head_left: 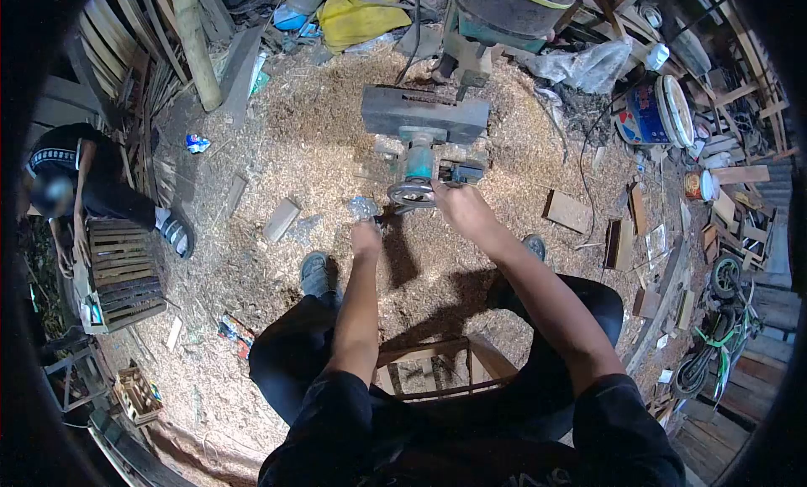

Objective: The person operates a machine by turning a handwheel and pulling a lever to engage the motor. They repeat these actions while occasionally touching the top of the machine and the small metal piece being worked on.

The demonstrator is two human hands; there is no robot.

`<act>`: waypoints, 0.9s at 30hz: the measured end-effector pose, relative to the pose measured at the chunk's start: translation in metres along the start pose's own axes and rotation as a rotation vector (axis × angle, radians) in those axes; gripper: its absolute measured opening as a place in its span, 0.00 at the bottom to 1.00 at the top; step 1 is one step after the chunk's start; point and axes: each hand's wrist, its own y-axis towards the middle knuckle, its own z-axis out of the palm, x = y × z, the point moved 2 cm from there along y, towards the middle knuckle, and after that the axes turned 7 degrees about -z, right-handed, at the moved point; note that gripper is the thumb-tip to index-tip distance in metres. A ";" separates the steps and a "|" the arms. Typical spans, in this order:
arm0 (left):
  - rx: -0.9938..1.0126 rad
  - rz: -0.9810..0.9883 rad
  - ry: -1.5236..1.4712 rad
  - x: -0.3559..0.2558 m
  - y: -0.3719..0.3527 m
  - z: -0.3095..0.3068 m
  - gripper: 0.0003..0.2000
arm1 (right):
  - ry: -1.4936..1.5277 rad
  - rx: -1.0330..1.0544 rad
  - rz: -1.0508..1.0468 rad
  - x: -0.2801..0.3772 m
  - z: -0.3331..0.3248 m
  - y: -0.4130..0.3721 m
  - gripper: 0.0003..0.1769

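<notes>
In the head view, a machine with a wide grey metal block (426, 114) and a teal neck (419, 161) stands before me. A round metal handwheel (412, 193) sits at its near end. My right hand (461, 208) is closed on the wheel's right rim. Just left of and below the wheel, my left hand (366, 235) is closed, with a short dark part showing at its fingers. What that part is, or whether it belongs to the machine, I cannot make out. A small clear plastic piece (363, 207) lies beyond my left hand.
Wood shavings (319, 142) cover the floor. Wooden blocks (567, 211) lie right, another block (282, 220) left. A paint bucket (656, 113) and a green toy motorcycle (719, 340) stand at right. Another person (92, 167) sits at left beside a slatted crate (126, 268). A cable (588, 193) trails at right.
</notes>
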 end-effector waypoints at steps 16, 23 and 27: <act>-0.471 0.474 -0.637 -0.074 -0.061 -0.210 0.16 | 0.290 -0.430 0.080 0.020 -0.053 -0.001 0.16; -0.845 0.834 -0.758 -0.211 -0.097 -0.416 0.26 | 0.366 -1.048 -0.007 -0.014 -0.214 0.019 0.14; -1.171 0.957 -0.764 -0.302 -0.106 -0.500 0.36 | 0.820 -1.199 -0.065 -0.008 -0.313 0.054 0.18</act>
